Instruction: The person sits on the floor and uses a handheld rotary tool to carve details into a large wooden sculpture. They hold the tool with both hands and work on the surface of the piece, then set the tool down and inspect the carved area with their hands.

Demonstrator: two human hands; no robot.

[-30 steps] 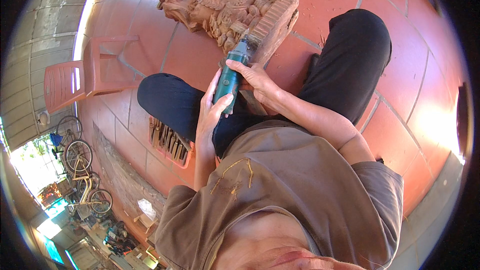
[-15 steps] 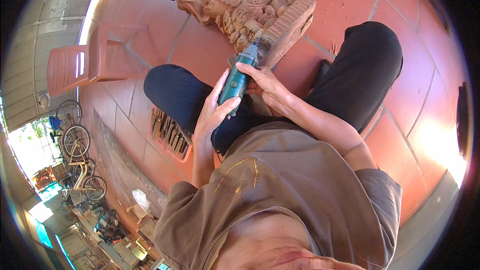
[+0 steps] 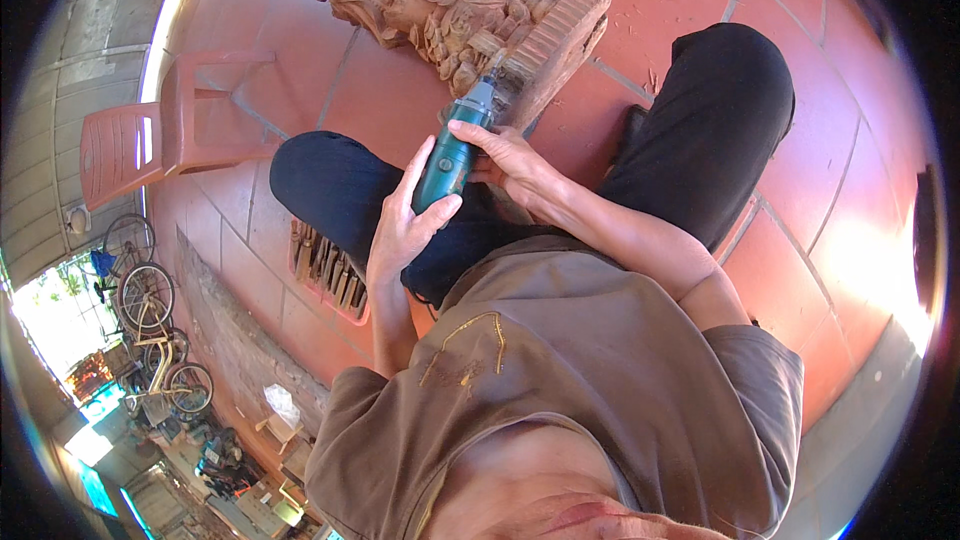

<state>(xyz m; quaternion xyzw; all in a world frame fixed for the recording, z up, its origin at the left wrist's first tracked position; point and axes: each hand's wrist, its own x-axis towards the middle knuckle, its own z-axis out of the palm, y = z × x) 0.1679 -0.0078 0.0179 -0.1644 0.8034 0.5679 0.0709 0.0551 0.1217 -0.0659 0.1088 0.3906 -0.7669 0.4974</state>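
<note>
A green die grinder [image 3: 444, 166] with a grey nose points away from me, its tip at the ridged base of a reddish-brown wood carving [image 3: 455, 15]. Whether the bit touches the wood is too small to tell. My right hand [image 3: 508, 162] wraps the front of the grinder's body, thumb on top. Around its rear end my left hand [image 3: 405, 225] is closed, the thumb lying along the side. The carving, densely cut with figures, lies on its side on the floor, its slab-like base toward the right.
I sit on red floor tiles [image 3: 800, 330], my bent knees either side of the work. A pink tray [image 3: 350, 316] of wooden-handled tools lies by my left leg. Beyond stands a plastic chair [image 3: 190, 130]. Bicycles [image 3: 150, 310] lean far left. Wood shavings [image 3: 653, 80] are scattered near the base.
The whole view has shifted, so the carving, knees and grinder appear slightly further left and higher. Both hands keep their hold on the grinder, which stays at the carving's base.
</note>
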